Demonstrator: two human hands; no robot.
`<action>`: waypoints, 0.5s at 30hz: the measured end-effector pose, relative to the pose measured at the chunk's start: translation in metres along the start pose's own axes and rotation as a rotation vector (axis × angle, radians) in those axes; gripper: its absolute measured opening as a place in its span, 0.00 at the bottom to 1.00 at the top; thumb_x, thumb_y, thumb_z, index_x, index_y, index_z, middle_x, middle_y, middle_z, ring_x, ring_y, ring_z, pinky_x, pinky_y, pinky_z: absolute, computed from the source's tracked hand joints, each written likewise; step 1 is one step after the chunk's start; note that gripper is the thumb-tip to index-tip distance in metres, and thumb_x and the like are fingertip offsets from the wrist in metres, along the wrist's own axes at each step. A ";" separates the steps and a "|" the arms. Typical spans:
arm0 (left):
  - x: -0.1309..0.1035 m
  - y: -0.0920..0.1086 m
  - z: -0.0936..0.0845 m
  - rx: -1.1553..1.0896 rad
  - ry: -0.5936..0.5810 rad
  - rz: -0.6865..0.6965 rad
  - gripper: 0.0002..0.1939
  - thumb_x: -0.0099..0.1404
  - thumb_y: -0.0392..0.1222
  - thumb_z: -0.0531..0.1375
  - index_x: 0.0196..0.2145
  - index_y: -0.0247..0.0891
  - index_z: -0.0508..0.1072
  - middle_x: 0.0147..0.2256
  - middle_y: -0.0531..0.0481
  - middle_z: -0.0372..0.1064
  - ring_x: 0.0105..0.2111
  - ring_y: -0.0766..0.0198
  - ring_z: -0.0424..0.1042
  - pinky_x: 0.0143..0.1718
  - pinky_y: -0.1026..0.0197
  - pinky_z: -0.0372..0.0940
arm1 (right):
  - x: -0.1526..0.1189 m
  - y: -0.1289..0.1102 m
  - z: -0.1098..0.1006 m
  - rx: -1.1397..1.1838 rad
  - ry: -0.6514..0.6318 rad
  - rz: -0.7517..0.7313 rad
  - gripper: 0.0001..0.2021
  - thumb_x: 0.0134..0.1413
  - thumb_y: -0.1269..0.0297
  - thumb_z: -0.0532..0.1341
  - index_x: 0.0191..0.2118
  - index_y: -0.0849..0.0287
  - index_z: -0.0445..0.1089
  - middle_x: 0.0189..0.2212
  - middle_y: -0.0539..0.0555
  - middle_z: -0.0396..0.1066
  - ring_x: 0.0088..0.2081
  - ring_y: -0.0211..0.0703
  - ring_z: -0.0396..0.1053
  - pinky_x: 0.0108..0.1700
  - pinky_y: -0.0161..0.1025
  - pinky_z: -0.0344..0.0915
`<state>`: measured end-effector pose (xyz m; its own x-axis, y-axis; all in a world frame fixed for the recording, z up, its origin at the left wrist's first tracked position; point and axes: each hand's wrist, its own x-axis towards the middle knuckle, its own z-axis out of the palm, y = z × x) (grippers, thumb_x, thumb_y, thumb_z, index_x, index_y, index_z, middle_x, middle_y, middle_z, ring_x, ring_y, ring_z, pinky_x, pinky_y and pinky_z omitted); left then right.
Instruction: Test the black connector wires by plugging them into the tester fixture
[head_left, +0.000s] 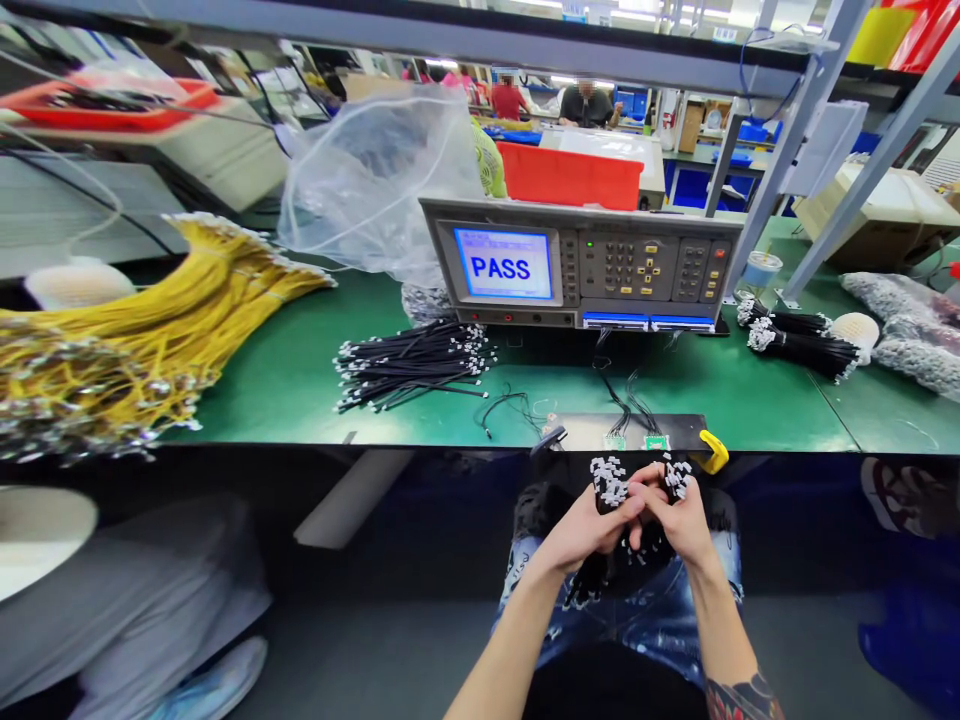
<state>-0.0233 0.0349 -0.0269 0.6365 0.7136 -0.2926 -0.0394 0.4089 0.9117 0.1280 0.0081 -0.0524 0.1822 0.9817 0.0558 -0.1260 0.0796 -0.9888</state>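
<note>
Over my lap, my left hand (600, 527) is wrapped round a bundle of black cables (609, 480) with white connectors at its upper end. My right hand (679, 515) grips another connector-ended cable bundle (679, 478) beside it. The fingers of both hands meet between the bundles, and whatever lies between the fingertips is hidden. Dark cable ends with white tips hang below my hands. Just beyond them, at the table edge, two small green connector boards (656, 442) sit on a fixture plate (577, 430), wired to a tester (585, 265) whose screen reads PASS.
A pile of black cables (412, 365) lies left of the fixture, and yellow cables (247, 265) spread along the far left. More black bundles (806, 340) rest at right near a cup (761, 268). A yellow clamp (714, 452) juts from the table edge. Another person's leg (172, 590) is at lower left.
</note>
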 end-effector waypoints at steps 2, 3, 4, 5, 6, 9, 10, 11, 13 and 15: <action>-0.001 0.000 -0.002 0.000 0.020 0.017 0.32 0.57 0.70 0.66 0.34 0.33 0.76 0.18 0.53 0.68 0.13 0.77 0.45 0.15 0.67 0.38 | 0.001 -0.001 0.000 0.020 0.049 -0.016 0.14 0.51 0.51 0.72 0.31 0.58 0.79 0.18 0.47 0.66 0.20 0.37 0.61 0.25 0.36 0.63; -0.001 0.000 -0.003 0.004 0.023 0.026 0.32 0.58 0.70 0.65 0.34 0.33 0.76 0.18 0.53 0.69 0.12 0.77 0.46 0.15 0.67 0.38 | 0.002 -0.001 -0.001 0.028 0.062 -0.020 0.14 0.52 0.51 0.72 0.32 0.58 0.80 0.18 0.47 0.66 0.20 0.36 0.61 0.25 0.36 0.63; 0.000 0.000 -0.003 0.011 0.018 0.033 0.32 0.58 0.71 0.64 0.34 0.33 0.76 0.18 0.53 0.68 0.12 0.77 0.46 0.15 0.67 0.38 | 0.002 -0.001 -0.002 0.031 0.063 -0.021 0.14 0.52 0.51 0.71 0.34 0.59 0.80 0.17 0.46 0.65 0.20 0.36 0.60 0.24 0.36 0.63; 0.000 -0.001 -0.004 0.020 0.005 0.036 0.32 0.58 0.71 0.64 0.33 0.33 0.75 0.17 0.54 0.68 0.12 0.77 0.46 0.15 0.67 0.38 | 0.002 -0.001 -0.002 0.028 0.049 -0.018 0.14 0.52 0.52 0.71 0.35 0.59 0.81 0.16 0.45 0.64 0.19 0.35 0.59 0.23 0.35 0.61; 0.001 -0.002 -0.004 0.026 -0.011 0.035 0.32 0.58 0.71 0.64 0.32 0.33 0.75 0.16 0.54 0.67 0.12 0.77 0.45 0.15 0.67 0.37 | 0.002 -0.002 -0.002 0.021 0.024 -0.014 0.14 0.52 0.52 0.71 0.36 0.59 0.81 0.16 0.45 0.63 0.18 0.35 0.58 0.22 0.35 0.60; 0.005 -0.006 -0.004 0.019 -0.047 0.022 0.32 0.57 0.71 0.65 0.31 0.34 0.74 0.15 0.55 0.66 0.12 0.77 0.45 0.15 0.66 0.37 | 0.001 -0.005 -0.001 -0.011 -0.044 -0.008 0.12 0.52 0.53 0.71 0.32 0.59 0.81 0.17 0.46 0.64 0.18 0.34 0.57 0.21 0.33 0.56; 0.005 -0.007 -0.003 0.012 -0.054 0.017 0.31 0.57 0.70 0.66 0.32 0.34 0.74 0.16 0.55 0.66 0.12 0.76 0.45 0.15 0.66 0.37 | 0.000 -0.006 -0.001 -0.026 -0.045 -0.016 0.12 0.52 0.54 0.71 0.31 0.59 0.80 0.18 0.47 0.65 0.19 0.34 0.57 0.20 0.33 0.56; 0.005 -0.008 -0.003 0.006 -0.056 0.017 0.31 0.57 0.70 0.66 0.33 0.34 0.74 0.16 0.55 0.67 0.12 0.76 0.45 0.15 0.66 0.37 | 0.000 -0.007 -0.001 -0.042 -0.032 -0.028 0.12 0.53 0.54 0.70 0.30 0.59 0.80 0.19 0.47 0.65 0.19 0.34 0.57 0.20 0.33 0.56; 0.004 -0.008 -0.003 0.002 -0.051 0.027 0.31 0.57 0.70 0.66 0.35 0.33 0.75 0.17 0.55 0.67 0.12 0.76 0.46 0.16 0.66 0.38 | 0.000 -0.007 -0.002 -0.068 0.023 -0.059 0.12 0.54 0.54 0.70 0.30 0.59 0.79 0.20 0.48 0.66 0.19 0.34 0.58 0.21 0.34 0.57; 0.002 -0.006 -0.003 0.002 -0.028 0.044 0.32 0.59 0.70 0.65 0.34 0.33 0.75 0.17 0.54 0.68 0.12 0.77 0.47 0.16 0.66 0.37 | 0.002 -0.005 -0.003 -0.073 0.100 -0.089 0.13 0.55 0.52 0.69 0.32 0.58 0.78 0.20 0.48 0.66 0.19 0.34 0.58 0.20 0.34 0.57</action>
<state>-0.0238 0.0356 -0.0344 0.6553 0.7147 -0.2445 -0.0664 0.3769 0.9239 0.1317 0.0088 -0.0473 0.2863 0.9489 0.1329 -0.0349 0.1490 -0.9882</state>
